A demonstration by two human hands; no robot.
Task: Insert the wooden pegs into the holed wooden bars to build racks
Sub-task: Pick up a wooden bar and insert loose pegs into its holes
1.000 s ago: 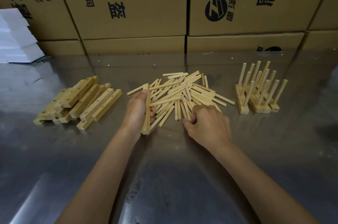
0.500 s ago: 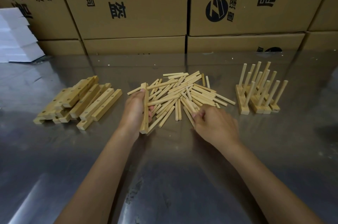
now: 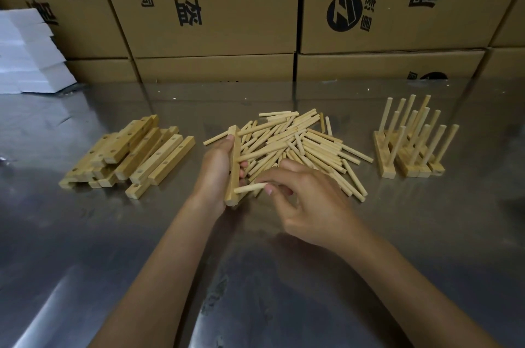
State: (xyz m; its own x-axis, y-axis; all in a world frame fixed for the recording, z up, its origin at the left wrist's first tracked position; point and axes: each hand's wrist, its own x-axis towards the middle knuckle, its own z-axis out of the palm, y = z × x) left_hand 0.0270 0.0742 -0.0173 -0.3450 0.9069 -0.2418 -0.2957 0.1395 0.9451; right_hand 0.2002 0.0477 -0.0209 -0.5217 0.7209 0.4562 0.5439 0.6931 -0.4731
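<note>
My left hand [image 3: 214,170] grips a bar [image 3: 233,165] on edge, holes facing right so my right hand [image 3: 308,205] can push its pinched peg [image 3: 250,188] into the near hole. Loose pegs [image 3: 298,145] lie just beyond; finished racks [image 3: 409,148] stand right.

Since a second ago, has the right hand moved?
Yes. The right hand has pulled back from the peg pile and leftward, bringing one peg to the bar.
</note>
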